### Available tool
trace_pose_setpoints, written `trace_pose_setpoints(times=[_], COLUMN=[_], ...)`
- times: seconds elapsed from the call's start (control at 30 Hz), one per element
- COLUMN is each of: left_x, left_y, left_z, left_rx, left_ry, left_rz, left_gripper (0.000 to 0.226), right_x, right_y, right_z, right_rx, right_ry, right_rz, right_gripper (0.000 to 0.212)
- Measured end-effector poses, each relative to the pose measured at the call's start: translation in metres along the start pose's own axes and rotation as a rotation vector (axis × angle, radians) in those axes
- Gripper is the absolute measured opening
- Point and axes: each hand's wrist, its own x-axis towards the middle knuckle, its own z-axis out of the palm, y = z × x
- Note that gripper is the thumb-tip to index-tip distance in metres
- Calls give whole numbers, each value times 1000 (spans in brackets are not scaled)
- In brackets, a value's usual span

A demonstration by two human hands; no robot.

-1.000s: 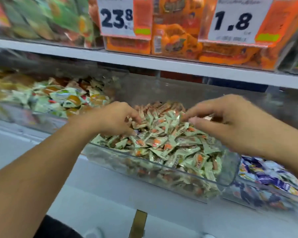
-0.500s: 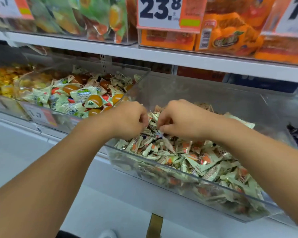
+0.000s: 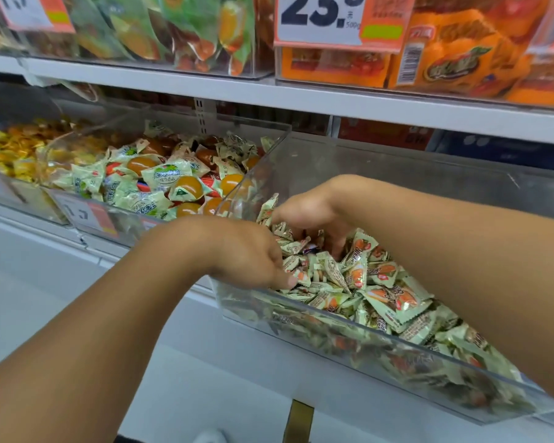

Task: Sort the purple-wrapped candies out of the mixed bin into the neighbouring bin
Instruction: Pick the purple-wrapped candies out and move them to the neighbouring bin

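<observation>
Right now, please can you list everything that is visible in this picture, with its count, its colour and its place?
mixed bin: one, clear plastic, lower shelf, centre to right.
pale green candies: too many to count, pale green with orange print, filling the mixed bin.
purple-wrapped candy: one glimpse, purple and white, between the two hands.
left bin: one, clear, left of the mixed bin, holding green-white packets with orange jellies.
yellow candies: many, golden, far left.
price tag: one, white and orange, upper shelf.
orange bags: several, upper shelf, right.
left hand: fingers dug into the candies.
right hand: fingers dug into the candies.
</observation>
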Motion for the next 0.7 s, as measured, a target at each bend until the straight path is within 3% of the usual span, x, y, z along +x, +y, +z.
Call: trace_pose_setpoints(times=[0.1, 0.37, 0.57, 0.7], left_x=[-10, -6, -2, 3], left_y=[-4, -13, -9, -8], left_z=[1, 9, 10, 13], left_rx=[-14, -91, -97, -111], left_ry=[-12, 66, 89, 134], left_rz=[-14, -77, -88, -51], left_gripper=[50, 83, 90, 72], right_x=[3, 5, 4, 4], right_y=[0, 6, 5, 12], right_z=[-2, -13, 3, 0], right_rx=[20, 169, 192, 355], right_ry=[-39, -178, -273, -354], right_rz=[50, 28, -35, -88], right_gripper=[78, 83, 66, 55])
